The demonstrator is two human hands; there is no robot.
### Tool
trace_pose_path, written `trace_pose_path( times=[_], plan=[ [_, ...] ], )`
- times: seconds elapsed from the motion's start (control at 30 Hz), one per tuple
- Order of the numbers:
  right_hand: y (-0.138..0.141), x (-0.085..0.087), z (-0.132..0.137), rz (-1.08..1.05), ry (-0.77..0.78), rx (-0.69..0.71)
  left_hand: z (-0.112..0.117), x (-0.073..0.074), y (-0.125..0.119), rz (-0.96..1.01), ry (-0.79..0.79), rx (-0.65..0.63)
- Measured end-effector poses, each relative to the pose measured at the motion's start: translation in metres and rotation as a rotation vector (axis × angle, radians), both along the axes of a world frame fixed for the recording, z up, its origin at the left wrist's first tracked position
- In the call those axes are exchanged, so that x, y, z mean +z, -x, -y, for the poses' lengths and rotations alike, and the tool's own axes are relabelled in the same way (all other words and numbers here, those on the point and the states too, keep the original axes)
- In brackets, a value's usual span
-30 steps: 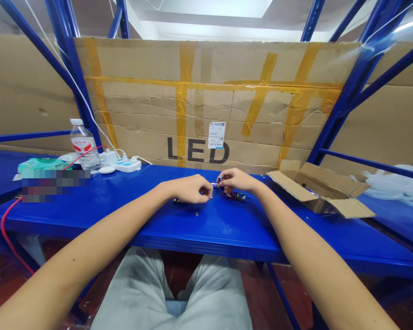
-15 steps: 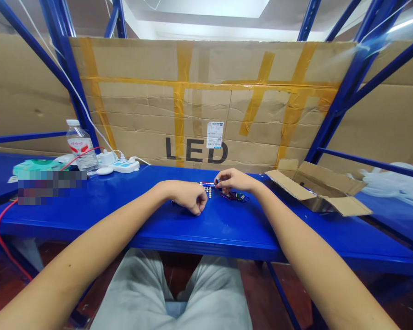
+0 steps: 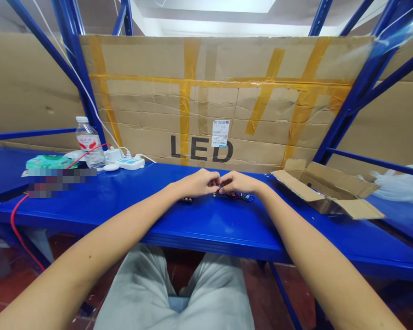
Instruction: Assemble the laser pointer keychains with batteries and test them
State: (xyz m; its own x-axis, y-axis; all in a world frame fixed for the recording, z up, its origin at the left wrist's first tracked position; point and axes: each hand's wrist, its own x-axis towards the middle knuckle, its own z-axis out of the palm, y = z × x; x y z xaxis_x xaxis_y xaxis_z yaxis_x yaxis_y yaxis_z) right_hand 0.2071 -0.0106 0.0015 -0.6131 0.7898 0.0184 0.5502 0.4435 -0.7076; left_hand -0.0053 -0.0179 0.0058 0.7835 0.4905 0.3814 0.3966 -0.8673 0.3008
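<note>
Box [image 3: 325, 188] sits open on the blue table [image 3: 206, 227]. Left of the box, the right hand [image 3: 239, 183] pinches a small dark thing [image 3: 220, 187]. The left hand [image 3: 199, 183] curls up close; I can't tell if it holds anything. Colored loops [image 3: 249, 198] lie left of the box too.

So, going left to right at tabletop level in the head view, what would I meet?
Green packet, plastic water bottle, white power strip, the person's left hand, right hand, open cardboard box, crumpled translucent plastic.
</note>
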Motion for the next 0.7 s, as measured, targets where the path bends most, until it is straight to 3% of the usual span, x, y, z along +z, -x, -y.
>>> trace_pose_path(
  times=[0.33, 0.47, 0.57, 0.7],
  plan=[
    [-0.003, -0.001, -0.002, 0.014, -0.010, -0.014, -0.002, -0.002, 0.000, -0.018, -0.024, 0.023],
    [-0.005, 0.001, -0.003, -0.024, -0.015, -0.045, -0.013, 0.000, 0.010, -0.033, -0.144, 0.091],
    [-0.006, 0.002, -0.004, -0.065, -0.035, -0.069, -0.021, 0.000, 0.019, -0.146, -0.294, 0.196],
    [-0.006, 0.002, -0.005, -0.085, -0.050, -0.041, -0.024, -0.003, 0.024, -0.368, -0.363, 0.253]
  ],
)
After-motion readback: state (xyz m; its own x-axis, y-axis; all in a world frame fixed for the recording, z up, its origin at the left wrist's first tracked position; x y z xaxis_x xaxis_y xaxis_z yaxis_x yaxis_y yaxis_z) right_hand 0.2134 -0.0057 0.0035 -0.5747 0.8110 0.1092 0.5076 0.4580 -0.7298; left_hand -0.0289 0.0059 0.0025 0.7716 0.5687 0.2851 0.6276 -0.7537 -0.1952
